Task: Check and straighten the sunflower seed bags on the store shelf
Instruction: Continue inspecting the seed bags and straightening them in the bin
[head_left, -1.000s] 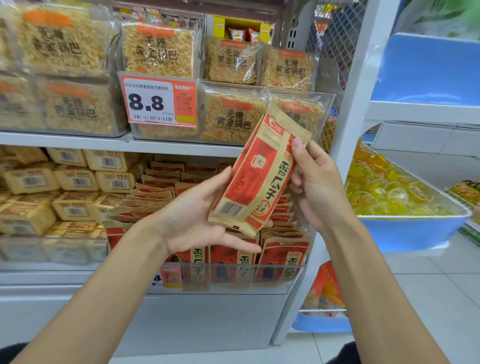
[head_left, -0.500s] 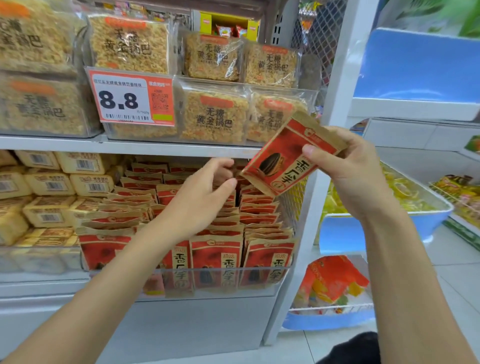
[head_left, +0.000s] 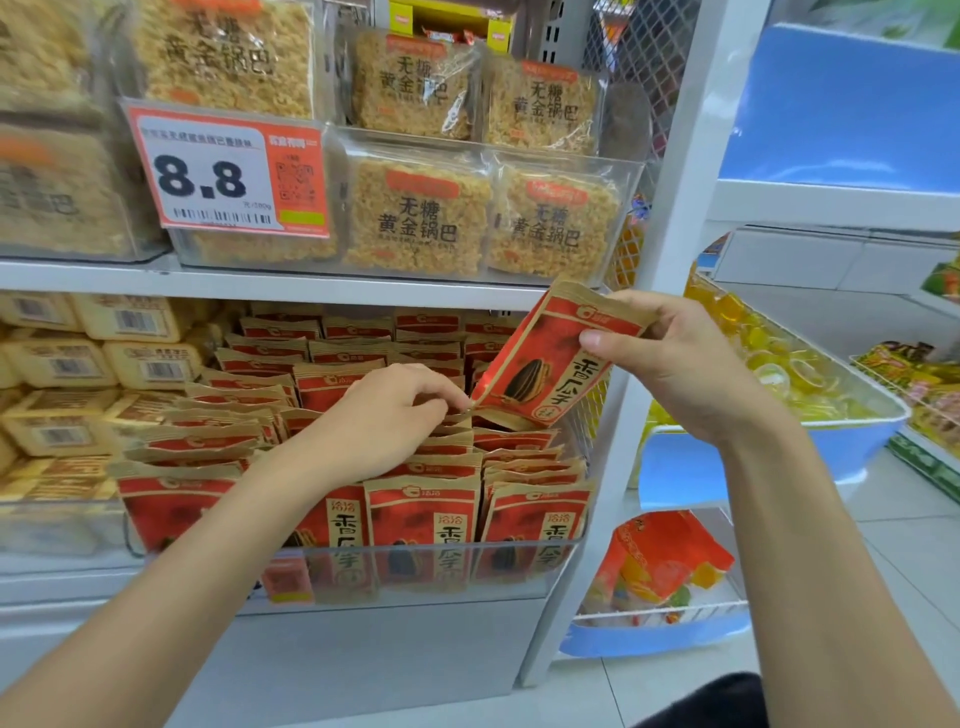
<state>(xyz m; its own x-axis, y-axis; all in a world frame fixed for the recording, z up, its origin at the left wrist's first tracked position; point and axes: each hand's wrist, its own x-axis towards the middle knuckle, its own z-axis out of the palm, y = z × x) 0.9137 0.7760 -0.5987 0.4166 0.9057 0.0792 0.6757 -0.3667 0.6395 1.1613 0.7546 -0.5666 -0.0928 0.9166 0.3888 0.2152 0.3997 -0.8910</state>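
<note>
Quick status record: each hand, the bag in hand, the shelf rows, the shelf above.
right hand: pinches top edge of held bag
held bag: tilted, front out, over right rows
left hand: fingers curled among bag tops at held bag's lower corner; grip unclear
shelved bags: upright rows behind clear guard
shelf above: cracker packs, price tag 8.8
</note>
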